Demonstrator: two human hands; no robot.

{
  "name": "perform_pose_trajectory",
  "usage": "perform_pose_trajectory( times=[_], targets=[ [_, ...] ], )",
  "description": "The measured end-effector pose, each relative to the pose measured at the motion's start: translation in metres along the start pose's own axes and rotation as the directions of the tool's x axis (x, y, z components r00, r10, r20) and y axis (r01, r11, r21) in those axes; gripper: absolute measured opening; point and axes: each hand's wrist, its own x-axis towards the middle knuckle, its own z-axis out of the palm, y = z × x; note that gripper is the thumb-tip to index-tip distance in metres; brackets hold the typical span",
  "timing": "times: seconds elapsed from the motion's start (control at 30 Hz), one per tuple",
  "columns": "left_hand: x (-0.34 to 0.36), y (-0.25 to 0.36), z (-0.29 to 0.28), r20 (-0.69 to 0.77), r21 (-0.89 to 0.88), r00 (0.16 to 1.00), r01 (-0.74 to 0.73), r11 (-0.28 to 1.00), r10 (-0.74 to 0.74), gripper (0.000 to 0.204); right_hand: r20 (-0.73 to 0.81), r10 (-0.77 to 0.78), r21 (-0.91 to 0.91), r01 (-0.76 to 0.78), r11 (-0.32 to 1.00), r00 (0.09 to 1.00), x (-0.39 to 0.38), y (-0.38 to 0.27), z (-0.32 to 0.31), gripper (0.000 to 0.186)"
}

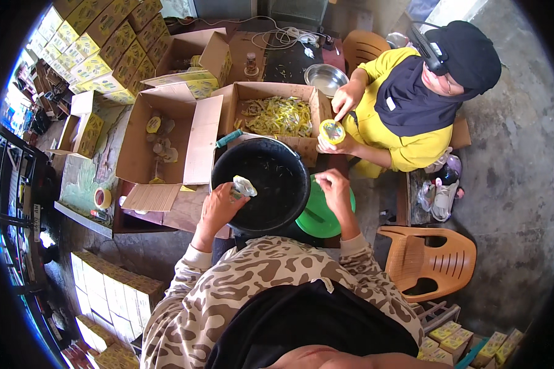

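My left hand (221,207) is closed around a small clear plastic cup (244,186) with a crumpled, yellow-edged film top. It holds the cup over the left part of a round black bucket (261,209) with pale thin scraps inside. To the right of the bucket, my right hand (337,192) hovers above a green round basin or lid (322,224). Its fingers are curled together, and anything pinched in them is too small to make out. Past the bucket, an open carton (322,111) holds a heap of yellow and clear strips (280,117).
At right, a co-worker in yellow (406,144) holds a yellow-topped cup (332,131) and touches it with a finger. An open carton (132,144) with cups stands left. A metal bowl (326,79), orange chair (434,258), tape roll (103,197) and stacked yellow boxes (108,49) surround us.
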Motion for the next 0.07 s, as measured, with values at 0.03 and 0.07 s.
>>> perform_pose_trajectory(
  times=[0.03, 0.07],
  targets=[
    [0.000, -0.001, 0.001, -0.013, -0.016, 1.000, -0.014, 1.000, 0.014, 0.056, -0.021, -0.069, 0.001, 0.069, 0.998, 0.997, 0.012, -0.026, -0.010, 0.015],
    [0.000, -0.002, 0.003, -0.011, -0.035, 1.000, -0.018, 0.999, 0.018, 0.058, -0.072, -0.139, 0.029, 0.141, 0.990, 0.988, 0.024, -0.060, -0.017, 0.016]
  ],
)
